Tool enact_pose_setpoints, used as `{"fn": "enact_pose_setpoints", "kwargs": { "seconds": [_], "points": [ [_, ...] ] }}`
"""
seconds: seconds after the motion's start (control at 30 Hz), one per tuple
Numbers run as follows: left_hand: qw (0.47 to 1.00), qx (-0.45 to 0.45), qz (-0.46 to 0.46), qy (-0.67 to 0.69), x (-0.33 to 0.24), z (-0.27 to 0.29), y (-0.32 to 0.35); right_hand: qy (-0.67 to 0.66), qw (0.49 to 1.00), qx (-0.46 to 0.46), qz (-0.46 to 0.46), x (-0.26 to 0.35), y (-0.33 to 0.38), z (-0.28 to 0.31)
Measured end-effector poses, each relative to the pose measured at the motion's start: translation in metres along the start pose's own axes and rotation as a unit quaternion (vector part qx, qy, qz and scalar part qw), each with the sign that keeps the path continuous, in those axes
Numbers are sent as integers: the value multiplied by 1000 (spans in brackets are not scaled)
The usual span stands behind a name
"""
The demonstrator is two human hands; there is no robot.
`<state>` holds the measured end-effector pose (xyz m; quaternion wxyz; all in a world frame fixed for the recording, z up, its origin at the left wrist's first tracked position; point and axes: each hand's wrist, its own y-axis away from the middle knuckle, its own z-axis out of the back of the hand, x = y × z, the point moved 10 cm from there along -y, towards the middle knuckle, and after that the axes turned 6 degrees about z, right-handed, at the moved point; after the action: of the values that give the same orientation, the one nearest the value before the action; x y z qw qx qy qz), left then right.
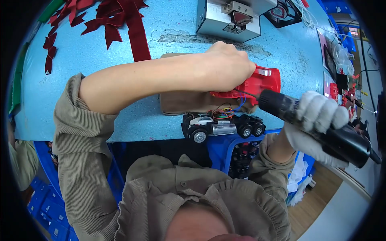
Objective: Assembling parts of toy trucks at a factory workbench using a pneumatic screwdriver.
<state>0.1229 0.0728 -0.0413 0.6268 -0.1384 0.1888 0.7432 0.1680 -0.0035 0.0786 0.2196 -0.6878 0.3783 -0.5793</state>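
Note:
My bare left hand (229,66) is closed on a red plastic toy truck body (263,82), its inner side with moulded posts turned up. Most of its fingers are hidden behind the hand itself. In a white glove, my right hand (319,120) wraps round a black electric screwdriver (281,105). The thin bit of the screwdriver reaches left into the red shell, beside my left hand; I cannot see a screw there. A black toy truck chassis (223,127) with wheels and coloured wires stands just nearer to me. Blue wires run from it toward the shell.
Under the shell lies a brown pad (177,105) on the blue table (120,128). Dark red ribbon bows (112,20) lie at the far left. A metal-cased device (225,20) and a black fan (283,14) stand at the back. Blue bins (219,152) sit below the near edge.

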Motion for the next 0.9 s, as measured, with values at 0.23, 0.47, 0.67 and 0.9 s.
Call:
{"fn": "enact_pose_setpoints", "kwargs": {
  "seconds": [0.23,0.47,0.67,0.9],
  "points": [
    [1000,8,8,-4,-1,2,0,-2,999,-46,-8,-14,7,3],
    [999,27,18,0,2,1,-2,6,999,-27,-15,-19,4,-7],
    [1000,26,13,1,4,2,0,-13,1000,-8,-9,-20,0,-13],
    [1000,5,10,10,3,3,3,-10,1000,8,-9,-24,-4,-25]
  ]
}}
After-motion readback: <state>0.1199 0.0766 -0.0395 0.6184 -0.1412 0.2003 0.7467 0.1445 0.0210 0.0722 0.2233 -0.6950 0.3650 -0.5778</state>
